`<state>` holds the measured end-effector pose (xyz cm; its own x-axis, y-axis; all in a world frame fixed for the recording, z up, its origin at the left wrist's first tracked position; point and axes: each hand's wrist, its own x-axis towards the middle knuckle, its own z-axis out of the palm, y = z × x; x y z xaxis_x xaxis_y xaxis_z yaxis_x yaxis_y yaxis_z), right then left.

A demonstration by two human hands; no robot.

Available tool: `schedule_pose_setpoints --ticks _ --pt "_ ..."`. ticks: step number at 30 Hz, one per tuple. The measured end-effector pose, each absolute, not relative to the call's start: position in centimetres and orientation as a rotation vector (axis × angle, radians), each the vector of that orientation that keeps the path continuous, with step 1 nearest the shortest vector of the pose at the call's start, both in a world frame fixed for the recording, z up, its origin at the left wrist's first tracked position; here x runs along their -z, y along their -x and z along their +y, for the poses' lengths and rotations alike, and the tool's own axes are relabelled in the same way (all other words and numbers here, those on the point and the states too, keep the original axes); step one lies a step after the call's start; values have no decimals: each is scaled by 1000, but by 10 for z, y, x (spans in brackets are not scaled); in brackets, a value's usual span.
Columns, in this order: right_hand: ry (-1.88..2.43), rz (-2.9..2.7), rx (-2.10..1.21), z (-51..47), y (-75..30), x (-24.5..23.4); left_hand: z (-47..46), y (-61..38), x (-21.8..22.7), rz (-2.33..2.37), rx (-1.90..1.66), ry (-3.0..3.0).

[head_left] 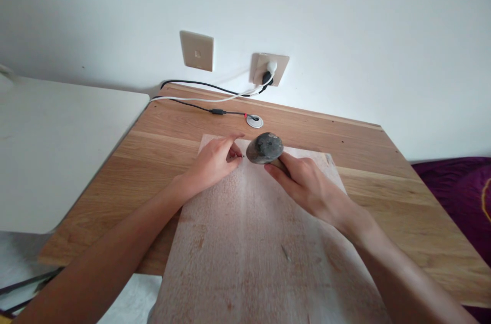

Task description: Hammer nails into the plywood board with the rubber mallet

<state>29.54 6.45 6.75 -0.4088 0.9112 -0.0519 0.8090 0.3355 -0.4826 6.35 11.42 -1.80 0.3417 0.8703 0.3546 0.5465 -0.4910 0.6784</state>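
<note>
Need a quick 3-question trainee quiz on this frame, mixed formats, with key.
1. True or false: the right hand grips a grey stone.
2. The pale board lies on: A) a white table, B) a wooden table, C) the floor.
3. What colour is the cloth at the right edge?
Key: 1 true; 2 B; 3 purple.
</note>
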Motion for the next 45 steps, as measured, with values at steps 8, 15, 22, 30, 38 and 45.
schedule_pose_setpoints --ticks 8,15,22,30,38,45 --pt "1577 -2348 -865 25 -341 -60 84 -70 -14 1070 -1184 -2330" --pt "1631 -2234 -870 13 -351 -48 16 -110 -34 259 -649 -2940" --pt "1584 -2212 -901 13 -347 -52 4 -126 -19 173 -671 -3080" --pt "1569 -2190 -883 11 -345 -56 -4 -132 -18 167 -734 -3093" --pt "1574 -2187 -1014 15 -348 -52 46 -87 -40 493 -918 -2647" --pt "1604 -2204 -1009 17 -353 -45 108 -34 -8 1196 -1048 -2211"
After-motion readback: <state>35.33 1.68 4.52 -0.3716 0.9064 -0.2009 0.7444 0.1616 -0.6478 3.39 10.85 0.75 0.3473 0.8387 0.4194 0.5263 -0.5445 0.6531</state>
